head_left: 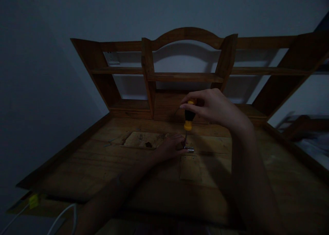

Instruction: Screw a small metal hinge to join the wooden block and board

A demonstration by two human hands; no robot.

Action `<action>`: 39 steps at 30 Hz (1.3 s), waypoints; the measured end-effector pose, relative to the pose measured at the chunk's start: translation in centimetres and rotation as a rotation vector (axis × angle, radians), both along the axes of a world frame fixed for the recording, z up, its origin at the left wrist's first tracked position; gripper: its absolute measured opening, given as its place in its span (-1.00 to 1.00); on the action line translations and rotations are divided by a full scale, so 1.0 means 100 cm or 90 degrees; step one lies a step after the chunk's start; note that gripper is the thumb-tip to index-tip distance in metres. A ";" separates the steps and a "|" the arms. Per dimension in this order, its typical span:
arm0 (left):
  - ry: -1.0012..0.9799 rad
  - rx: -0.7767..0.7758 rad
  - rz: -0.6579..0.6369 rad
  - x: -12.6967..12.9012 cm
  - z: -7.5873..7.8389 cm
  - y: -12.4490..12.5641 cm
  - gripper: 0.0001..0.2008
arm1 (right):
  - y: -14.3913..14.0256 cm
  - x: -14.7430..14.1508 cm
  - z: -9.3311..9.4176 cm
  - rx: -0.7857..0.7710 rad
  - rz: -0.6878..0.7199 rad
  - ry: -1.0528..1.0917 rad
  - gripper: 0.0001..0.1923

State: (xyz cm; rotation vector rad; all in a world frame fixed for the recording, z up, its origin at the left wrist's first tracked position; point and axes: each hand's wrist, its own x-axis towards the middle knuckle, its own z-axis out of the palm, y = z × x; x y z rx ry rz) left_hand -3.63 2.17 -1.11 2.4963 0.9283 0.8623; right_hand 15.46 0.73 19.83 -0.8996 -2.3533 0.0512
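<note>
A screwdriver (189,115) with a yellow and black handle stands almost upright, its shaft pointing down at the desk. The fingers of my right hand (214,106) are closed round the top of its handle. Low on the wooden desktop (154,170), my left hand (172,146) has its fingertips pinched close to the screwdriver's tip. What they grip is too dark and small to make out. A small shiny metal fitting (189,149) lies right beside those fingertips, at the upper edge of a small wooden panel (190,168).
A wooden shelf unit (185,77) rises at the back against the wall. Left of my left hand is a recess (141,139) with rough, damaged wood. Small thin metal pieces (109,142) lie farther left. A white cable (74,212) and yellow tag (33,201) are at lower left.
</note>
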 end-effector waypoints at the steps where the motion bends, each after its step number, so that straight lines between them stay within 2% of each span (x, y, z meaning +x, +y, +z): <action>1: -0.003 0.005 -0.003 0.000 0.000 0.000 -0.78 | 0.000 0.001 0.000 -0.011 0.005 -0.004 -0.80; 6: -0.007 0.008 -0.001 0.000 0.003 -0.003 -0.80 | -0.002 0.008 0.002 -0.079 0.014 -0.035 -0.64; 9: -0.005 0.001 0.006 0.001 0.004 -0.004 -0.79 | -0.004 0.010 0.004 -0.086 0.012 -0.029 -0.63; 19: 0.013 -0.004 0.023 0.000 0.004 -0.003 -0.78 | -0.004 0.008 0.002 -0.054 -0.010 -0.036 -0.70; 25: 0.005 0.010 0.014 0.000 0.002 -0.003 -0.78 | 0.000 0.004 -0.002 0.005 -0.037 -0.044 -0.80; 31: -0.002 -0.017 0.014 0.000 0.003 -0.002 -0.76 | 0.001 -0.011 -0.010 0.059 -0.108 -0.064 -0.58; 39: -0.007 0.006 -0.006 0.000 0.001 -0.001 -0.77 | 0.001 -0.012 -0.010 0.036 -0.066 -0.057 -0.70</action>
